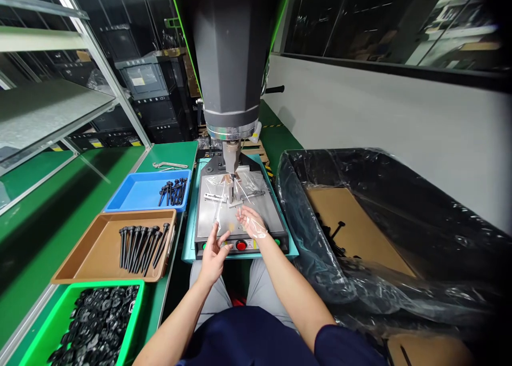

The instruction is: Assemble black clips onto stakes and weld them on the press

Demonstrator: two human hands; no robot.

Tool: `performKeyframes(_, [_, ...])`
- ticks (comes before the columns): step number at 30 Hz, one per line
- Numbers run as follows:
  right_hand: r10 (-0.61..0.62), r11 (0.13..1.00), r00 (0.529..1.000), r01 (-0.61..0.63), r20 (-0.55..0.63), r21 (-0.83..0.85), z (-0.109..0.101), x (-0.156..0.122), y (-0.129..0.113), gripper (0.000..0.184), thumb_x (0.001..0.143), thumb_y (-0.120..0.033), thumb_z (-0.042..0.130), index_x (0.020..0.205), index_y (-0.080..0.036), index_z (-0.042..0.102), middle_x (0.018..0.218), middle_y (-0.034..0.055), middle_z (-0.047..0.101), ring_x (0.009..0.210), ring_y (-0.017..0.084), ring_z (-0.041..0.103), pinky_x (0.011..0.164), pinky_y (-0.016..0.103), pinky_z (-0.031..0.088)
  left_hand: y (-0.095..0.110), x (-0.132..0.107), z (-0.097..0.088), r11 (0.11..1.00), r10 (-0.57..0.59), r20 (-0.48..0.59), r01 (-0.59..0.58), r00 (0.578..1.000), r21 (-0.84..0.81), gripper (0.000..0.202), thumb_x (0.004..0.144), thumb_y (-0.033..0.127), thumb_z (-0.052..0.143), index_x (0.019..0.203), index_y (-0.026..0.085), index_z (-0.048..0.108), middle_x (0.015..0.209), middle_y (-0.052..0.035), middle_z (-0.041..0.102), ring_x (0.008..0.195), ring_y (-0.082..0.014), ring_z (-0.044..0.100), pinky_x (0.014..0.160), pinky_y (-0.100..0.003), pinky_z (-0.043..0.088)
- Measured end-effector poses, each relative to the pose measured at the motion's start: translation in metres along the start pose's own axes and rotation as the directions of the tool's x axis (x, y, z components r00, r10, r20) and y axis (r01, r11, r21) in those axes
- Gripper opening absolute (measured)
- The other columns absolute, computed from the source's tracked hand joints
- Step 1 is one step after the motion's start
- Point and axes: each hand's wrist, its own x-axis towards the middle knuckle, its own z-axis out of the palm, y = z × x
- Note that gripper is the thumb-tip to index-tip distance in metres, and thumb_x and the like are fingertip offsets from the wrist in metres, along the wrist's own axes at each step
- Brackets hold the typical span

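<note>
Rods (138, 246), black and wide-headed, lie in your blue tray (134, 192) and brown tray (96, 243); black disc-like parts (100, 318) heap in the green tray (50, 328). Your left hand (214, 256) and right hand (251, 223), fingers loosely parted, hold nothing visible; the metal fixture (230, 192) stands just beyond, on a smooth plate (206, 219).
</note>
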Motion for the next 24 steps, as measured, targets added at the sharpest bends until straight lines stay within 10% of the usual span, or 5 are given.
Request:
performKeyframes(5, [0.109, 0.993, 0.993, -0.107, -0.049, 0.042, -0.024, -0.029, -0.004, 0.002, 0.077, -0.022, 0.067, 0.079, -0.022, 0.065, 0.083, 0.0080, 0.075, 0.083, 0.023, 0.074, 0.087, 0.041, 0.060, -0.005, 0.001, -0.004, 1.000, -0.010, -0.011, 0.010, 1.000, 0.009, 0.074, 0.083, 0.034, 0.074, 0.148, 0.040, 0.041, 0.167, -0.0077, 0.016, 0.135, -0.0336, 0.050, 0.092, -0.037, 0.056])
performKeyframes(12, [0.090, 0.972, 0.977, -0.044, -0.196, 0.229, -0.048, -0.066, -0.030, 0.050, 0.095, -0.064, 0.039, 0.102, -0.021, 0.061, 0.104, 0.0154, 0.073, 0.103, 0.029, 0.071, 0.088, 0.050, 0.059, -0.012, 0.001, -0.010, 1.000, -0.011, -0.002, 0.011, 1.000, 0.022, 0.070, 0.082, 0.034, 0.075, 0.145, 0.039, 0.046, 0.166, -0.0082, 0.020, 0.132, -0.0349, 0.053, 0.092, -0.039, 0.057])
performKeyframes(17, [-0.097, 0.995, 0.968, 0.096, -0.232, -0.017, -0.045, -0.069, -0.030, 0.045, 0.066, -0.034, 0.087, 0.101, -0.024, 0.060, 0.087, 0.0029, 0.074, 0.083, 0.020, 0.072, 0.076, 0.033, 0.060, -0.021, 0.003, -0.017, 1.000, 0.001, -0.017, -0.001, 1.000, 0.016, 0.069, 0.080, 0.033, 0.076, 0.143, 0.040, 0.049, 0.165, -0.0077, 0.024, 0.132, -0.0342, 0.053, 0.091, -0.039, 0.057])
performKeyframes(24, [-0.193, 0.978, 0.945, 0.162, -0.264, -0.134, -0.048, -0.063, -0.025, 0.054, 0.050, -0.016, 0.087, 0.098, -0.021, 0.061, 0.077, -0.0005, 0.070, 0.065, 0.013, 0.065, 0.056, 0.023, 0.053, -0.032, 0.009, -0.030, 1.000, -0.019, -0.067, 0.018, 0.998, -0.018, 0.074, 0.075, 0.031, 0.079, 0.142, 0.040, 0.049, 0.164, -0.0072, 0.024, 0.133, -0.0344, 0.052, 0.092, -0.039, 0.056])
